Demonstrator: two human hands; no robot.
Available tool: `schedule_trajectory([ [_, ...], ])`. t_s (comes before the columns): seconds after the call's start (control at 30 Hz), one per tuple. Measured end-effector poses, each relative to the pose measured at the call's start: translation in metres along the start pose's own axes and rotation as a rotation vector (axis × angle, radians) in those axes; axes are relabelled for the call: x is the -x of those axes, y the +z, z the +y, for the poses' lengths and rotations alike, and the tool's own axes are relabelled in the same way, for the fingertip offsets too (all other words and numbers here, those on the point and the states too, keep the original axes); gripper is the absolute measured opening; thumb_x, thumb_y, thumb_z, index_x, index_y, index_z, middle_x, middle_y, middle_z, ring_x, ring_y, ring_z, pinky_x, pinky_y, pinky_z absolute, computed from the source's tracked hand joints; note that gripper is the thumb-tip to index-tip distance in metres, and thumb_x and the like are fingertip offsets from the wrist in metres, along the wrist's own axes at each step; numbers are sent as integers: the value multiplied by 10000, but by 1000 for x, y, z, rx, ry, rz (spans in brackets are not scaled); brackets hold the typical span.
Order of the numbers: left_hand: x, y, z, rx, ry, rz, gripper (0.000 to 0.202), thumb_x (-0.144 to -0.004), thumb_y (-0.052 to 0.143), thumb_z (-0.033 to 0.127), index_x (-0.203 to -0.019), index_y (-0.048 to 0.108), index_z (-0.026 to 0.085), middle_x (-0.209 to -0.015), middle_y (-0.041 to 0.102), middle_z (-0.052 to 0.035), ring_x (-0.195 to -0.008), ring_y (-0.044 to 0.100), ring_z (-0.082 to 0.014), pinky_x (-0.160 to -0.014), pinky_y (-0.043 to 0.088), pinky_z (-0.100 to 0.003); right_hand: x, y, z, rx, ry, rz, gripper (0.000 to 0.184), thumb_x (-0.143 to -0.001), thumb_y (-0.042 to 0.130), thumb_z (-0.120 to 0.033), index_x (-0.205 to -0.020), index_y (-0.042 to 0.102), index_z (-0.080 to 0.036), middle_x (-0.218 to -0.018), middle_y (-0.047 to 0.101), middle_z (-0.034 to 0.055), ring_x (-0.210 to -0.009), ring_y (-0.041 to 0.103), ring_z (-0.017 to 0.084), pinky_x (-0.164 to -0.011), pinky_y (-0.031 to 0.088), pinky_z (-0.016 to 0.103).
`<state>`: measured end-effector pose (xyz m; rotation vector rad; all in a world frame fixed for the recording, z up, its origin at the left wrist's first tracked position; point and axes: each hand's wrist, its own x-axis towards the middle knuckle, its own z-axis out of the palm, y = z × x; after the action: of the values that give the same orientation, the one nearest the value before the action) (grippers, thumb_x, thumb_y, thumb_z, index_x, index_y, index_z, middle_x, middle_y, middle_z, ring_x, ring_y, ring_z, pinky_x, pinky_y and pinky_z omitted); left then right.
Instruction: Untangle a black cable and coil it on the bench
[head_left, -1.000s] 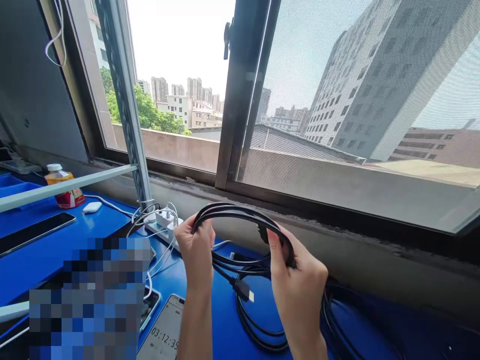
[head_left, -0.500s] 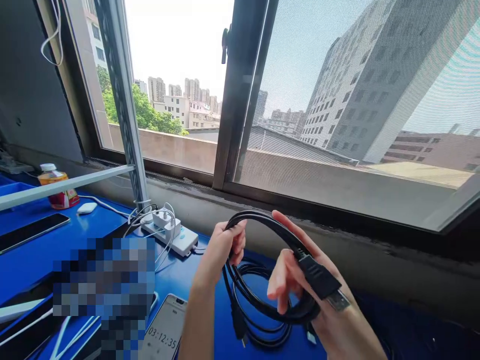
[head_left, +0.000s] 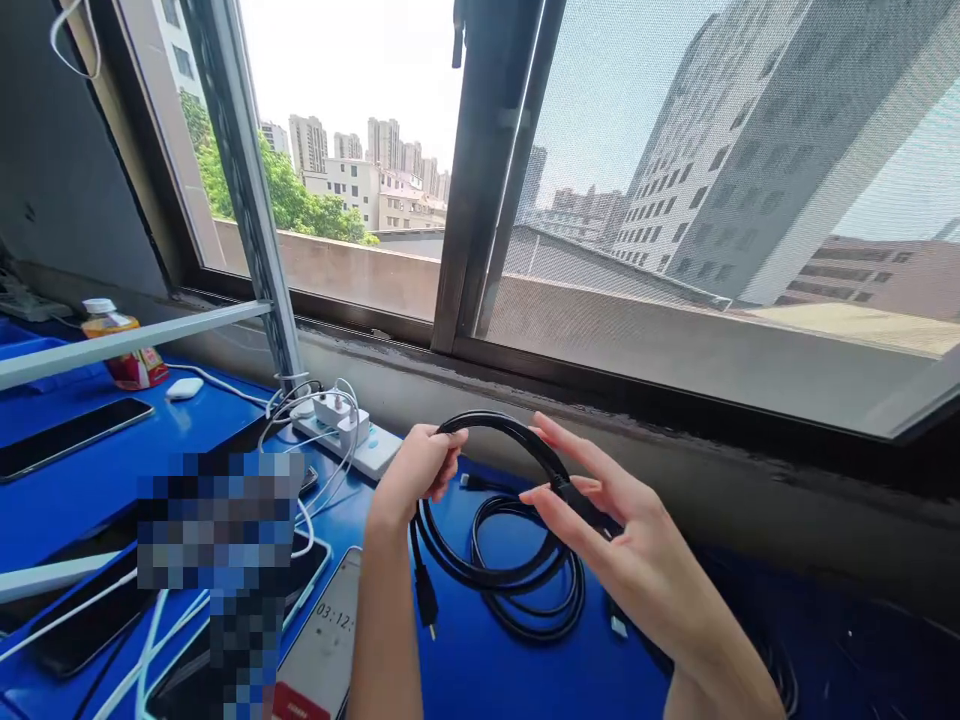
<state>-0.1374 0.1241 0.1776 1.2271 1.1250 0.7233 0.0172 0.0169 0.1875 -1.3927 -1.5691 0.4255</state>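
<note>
A coil of black cable [head_left: 495, 575] is held up over the blue table [head_left: 112, 460] in front of the window. My left hand [head_left: 416, 470] is closed on the top left of the coil. My right hand [head_left: 630, 560] has its fingers stretched out, with the coil looped round it and its thumb against the cable's thick end. One plug [head_left: 426, 598] dangles from the coil below my left hand. A second black coil lies on the table just behind.
A white power strip [head_left: 352, 445] with chargers and white leads sits left of the coil. Phones lie on the table, one [head_left: 326, 650] showing a timer, another [head_left: 71, 435] dark. A bottle [head_left: 124, 350] and a metal rail stand far left. The window sill runs behind.
The coil has been lowered slightly and turned flatter. My right hand has slid further through the loop; the large plug seen on its wrist is now hidden. The view tilted down a little.
</note>
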Motion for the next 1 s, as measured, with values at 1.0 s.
schedule_trajectory([
  [1.0,-66,46,-58,-467,122,-137,285,-532,692,-2,-465,523,217,-433,447,69,-468,468,-134,-498,367,-215,-26,-2,108,229,805,-407,170,-827,591,-187,-965,685,-155,-807,672,55,-636,614,130,-483,399,180],
])
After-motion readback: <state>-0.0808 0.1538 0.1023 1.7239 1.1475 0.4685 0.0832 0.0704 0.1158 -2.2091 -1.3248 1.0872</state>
